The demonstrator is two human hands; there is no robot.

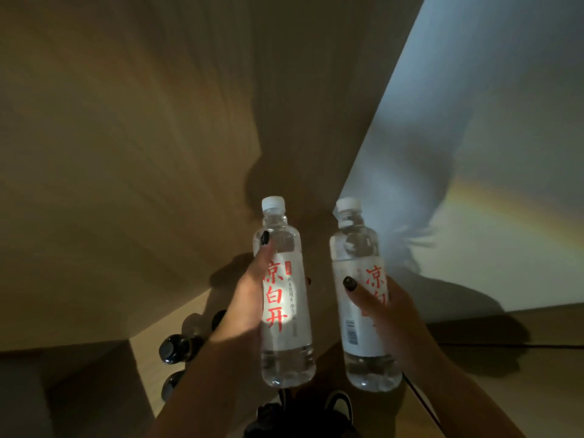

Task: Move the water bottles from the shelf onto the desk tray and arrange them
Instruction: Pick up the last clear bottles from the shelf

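Filling most of the view, a wood-grain cabinet panel (132, 147) stands to the left and a pale wall (493, 128) to the right, the wall carrying shadows of arms and bottles. Below left, a light wooden shelf (148, 339) holds several dark-capped bottles (175, 348), dim and partly hidden. Two clear water bottles are held upright in the air, side by side and apart, above the floor. The left bottle (286, 298), white-capped with red characters on its label, is gripped around the body by the left hand (246, 298), thumb pressed along the front. The right bottle (361, 298) is likewise wrapped by the right hand (388, 311), thumb on the label. Dark footwear (339, 403) shows below.
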